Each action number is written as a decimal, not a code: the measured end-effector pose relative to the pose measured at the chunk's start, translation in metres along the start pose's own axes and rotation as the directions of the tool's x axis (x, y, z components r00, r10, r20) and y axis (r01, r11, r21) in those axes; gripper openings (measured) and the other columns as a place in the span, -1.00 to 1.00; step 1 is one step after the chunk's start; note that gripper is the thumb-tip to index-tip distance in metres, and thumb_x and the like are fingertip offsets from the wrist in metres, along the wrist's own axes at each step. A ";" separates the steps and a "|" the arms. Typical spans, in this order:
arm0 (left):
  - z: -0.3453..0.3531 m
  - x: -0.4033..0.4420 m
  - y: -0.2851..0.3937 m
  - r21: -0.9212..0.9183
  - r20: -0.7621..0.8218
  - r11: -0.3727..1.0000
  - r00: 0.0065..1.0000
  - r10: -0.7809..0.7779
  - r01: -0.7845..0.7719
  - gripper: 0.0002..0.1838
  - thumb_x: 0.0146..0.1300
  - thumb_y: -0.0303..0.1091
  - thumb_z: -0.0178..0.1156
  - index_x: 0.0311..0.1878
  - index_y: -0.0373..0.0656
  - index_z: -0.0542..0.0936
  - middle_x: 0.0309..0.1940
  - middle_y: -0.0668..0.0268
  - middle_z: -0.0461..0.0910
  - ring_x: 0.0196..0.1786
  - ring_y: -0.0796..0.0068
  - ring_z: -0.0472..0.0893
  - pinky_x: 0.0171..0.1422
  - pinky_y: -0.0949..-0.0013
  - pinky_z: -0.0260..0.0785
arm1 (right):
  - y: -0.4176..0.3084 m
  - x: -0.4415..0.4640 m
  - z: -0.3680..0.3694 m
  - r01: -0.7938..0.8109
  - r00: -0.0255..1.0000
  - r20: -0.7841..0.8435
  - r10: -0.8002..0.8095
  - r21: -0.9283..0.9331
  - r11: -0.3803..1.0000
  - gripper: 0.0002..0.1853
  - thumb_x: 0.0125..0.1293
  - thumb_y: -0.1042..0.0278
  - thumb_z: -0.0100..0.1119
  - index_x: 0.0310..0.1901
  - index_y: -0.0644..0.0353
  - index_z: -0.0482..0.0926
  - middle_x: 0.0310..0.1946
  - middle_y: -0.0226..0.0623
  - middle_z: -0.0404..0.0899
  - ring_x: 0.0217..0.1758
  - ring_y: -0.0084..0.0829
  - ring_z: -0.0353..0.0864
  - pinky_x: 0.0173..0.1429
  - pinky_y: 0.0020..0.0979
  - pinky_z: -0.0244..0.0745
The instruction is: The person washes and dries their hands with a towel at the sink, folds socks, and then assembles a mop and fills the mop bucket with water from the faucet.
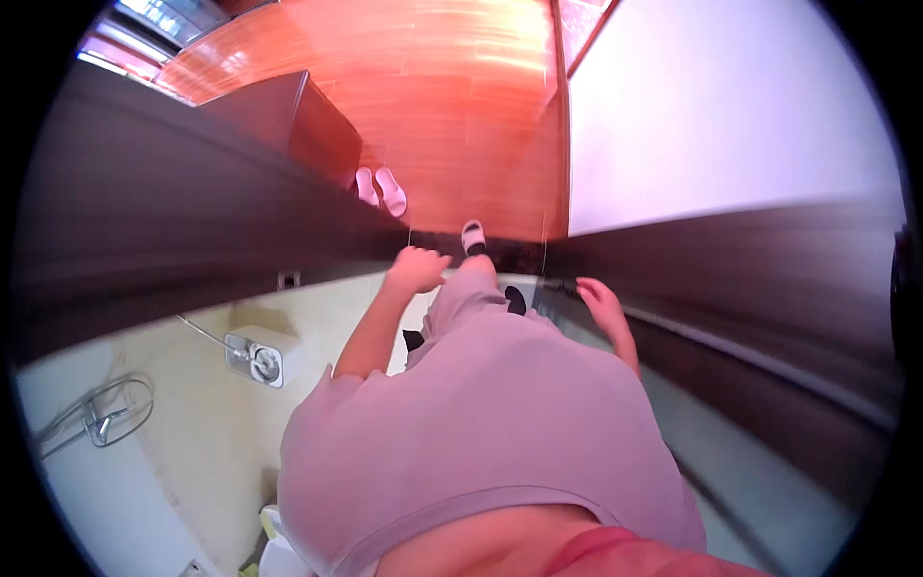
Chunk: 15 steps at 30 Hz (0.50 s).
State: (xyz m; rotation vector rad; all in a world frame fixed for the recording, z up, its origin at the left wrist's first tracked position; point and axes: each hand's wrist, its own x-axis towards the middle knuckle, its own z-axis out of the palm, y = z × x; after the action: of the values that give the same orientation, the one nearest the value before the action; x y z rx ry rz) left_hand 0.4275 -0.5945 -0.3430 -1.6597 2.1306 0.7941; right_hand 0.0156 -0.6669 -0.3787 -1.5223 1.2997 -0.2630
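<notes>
My left hand (420,270) hangs in front of my body, fingers loosely bent and nothing visible in them. Close by is the dark door frame (317,207) on the left. On the other side, my right hand (603,306) has its fingers loosely stretched out, holding nothing I can see. Its fingertips are near a dark handle-like part (558,284) at the edge of the dark door (711,337); I cannot tell whether they touch. One foot in a light slipper (472,237) is forward at the dark threshold (437,240).
Beyond the doorway lies a reddish wooden floor (461,115). A pair of pink slippers (389,190) sits beside a dark cabinet (322,125). White wall (721,106) rises at right. Lower left are a wall-mounted paper holder (264,356) and a metal shower fitting (111,418).
</notes>
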 end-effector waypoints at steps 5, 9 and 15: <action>-0.127 0.146 -0.003 0.205 -0.309 0.948 0.903 0.299 -0.244 -0.67 0.14 -0.16 0.22 -0.04 -0.05 0.58 -0.20 0.28 0.65 -0.07 0.24 0.64 0.06 0.15 0.41 | -0.060 0.105 -0.052 0.047 0.997 -0.056 -0.045 0.041 0.998 -0.63 0.39 0.38 0.12 0.20 0.23 0.47 -0.03 -0.25 0.60 0.04 -0.47 0.57 0.17 -0.47 0.46; -0.258 0.165 0.027 0.286 -0.239 0.873 0.853 0.464 -0.395 -0.89 0.02 -0.24 0.28 -0.38 0.02 0.66 -0.35 0.35 0.68 -0.19 0.37 0.65 -0.12 0.28 0.41 | -0.207 0.164 -0.056 0.455 0.876 -0.031 -0.482 -0.278 0.846 -0.29 0.18 0.48 0.27 0.39 0.13 0.26 0.29 -0.12 0.35 0.35 -0.18 0.32 0.35 -0.24 0.33; -0.294 0.248 -0.011 0.030 -0.346 0.914 0.854 0.389 -0.405 -0.82 0.19 -0.38 0.13 -0.20 -0.08 0.68 -0.15 0.25 0.66 -0.02 0.25 0.62 0.16 0.22 0.43 | -0.267 0.299 -0.076 0.626 0.771 0.022 -0.636 -0.206 0.752 -0.57 0.18 0.61 0.12 0.12 0.17 0.51 0.02 -0.18 0.59 0.09 -0.14 0.57 0.17 -0.27 0.46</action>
State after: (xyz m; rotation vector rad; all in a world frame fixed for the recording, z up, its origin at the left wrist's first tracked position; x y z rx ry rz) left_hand 0.3946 -0.9671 -0.2531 -1.4814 2.7845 0.6981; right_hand 0.2292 -0.9954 -0.2653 -2.1222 0.8135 -0.6211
